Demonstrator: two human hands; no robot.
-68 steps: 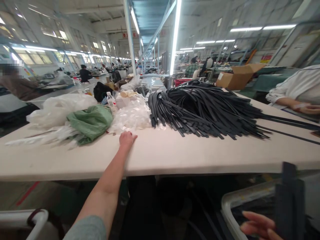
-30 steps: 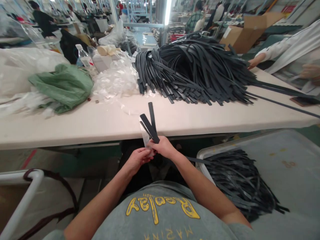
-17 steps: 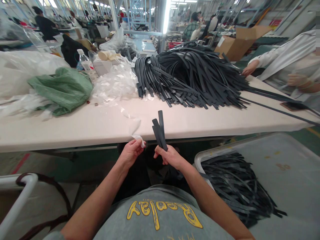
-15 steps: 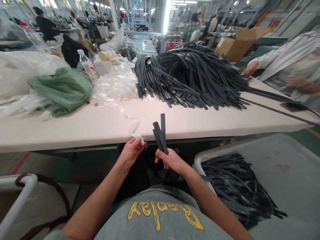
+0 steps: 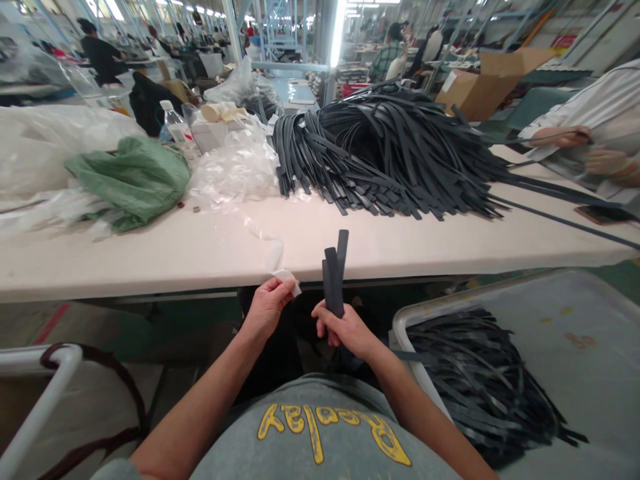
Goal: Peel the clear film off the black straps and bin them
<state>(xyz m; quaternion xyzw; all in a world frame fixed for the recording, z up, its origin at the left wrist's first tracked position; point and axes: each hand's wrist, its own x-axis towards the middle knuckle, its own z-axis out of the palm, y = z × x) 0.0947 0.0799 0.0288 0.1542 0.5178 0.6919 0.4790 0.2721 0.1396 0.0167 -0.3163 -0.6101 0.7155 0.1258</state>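
My right hand [image 5: 345, 328] is closed around the ends of a few black straps [image 5: 335, 275], which stand upright just below the table edge. My left hand [image 5: 267, 308] pinches a thin clear plastic strip [image 5: 273, 250] that trails up onto the pale table [image 5: 150, 257]. The two hands are a little apart, in front of my grey shirt. A large heap of black straps [image 5: 395, 153] lies on the table beyond. To my right a grey tray [image 5: 590, 333] holds another pile of black straps [image 5: 490, 387].
Clear plastic scraps [image 5: 235, 167], a green bag [image 5: 133, 180], a water bottle [image 5: 173, 123] and white bags sit at the table's left. A person in a white sleeve [image 5: 595, 120] works at the right with a cardboard box [image 5: 495, 73] behind. A white rail [image 5: 40, 400] stands at lower left.
My left hand left the table and came to the straps in my right hand. The hands then drew apart, the left pulling the clear strip away. The straps now stand more upright.
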